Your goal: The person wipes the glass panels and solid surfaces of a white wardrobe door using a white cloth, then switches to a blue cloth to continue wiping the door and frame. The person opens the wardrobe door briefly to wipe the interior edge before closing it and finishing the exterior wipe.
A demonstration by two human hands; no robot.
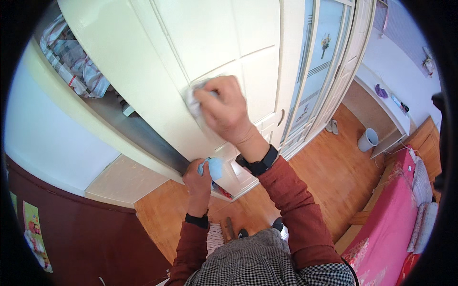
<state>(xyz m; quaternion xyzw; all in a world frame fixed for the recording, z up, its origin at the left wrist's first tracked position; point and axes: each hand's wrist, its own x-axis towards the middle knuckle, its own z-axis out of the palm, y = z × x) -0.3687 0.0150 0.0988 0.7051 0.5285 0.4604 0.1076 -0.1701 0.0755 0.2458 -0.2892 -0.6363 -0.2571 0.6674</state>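
Note:
My right hand (225, 107) grips a pale cloth (194, 100) and presses it against the cream panelled wardrobe door (211, 39); the hand and cloth are slightly blurred. Lower down, my left hand (199, 175) is closed around a light blue cloth (214, 168) beside the door's edge. Left of that edge, the wardrobe stands open in a dark gap. Checked fabric (77, 64) lies bundled inside it. Both wrists carry black bands. A recessed handle (281, 118) shows on the door, right of my right hand.
Glass-panelled wardrobe doors (315, 64) extend to the right. A white bin (368, 139) and shoes (332, 126) are on the wooden floor (318, 171). A bed with a pink cover (386, 214) is at lower right, a dark red surface (82, 232) at lower left. A wooden stool (227, 228) is partly visible near my feet.

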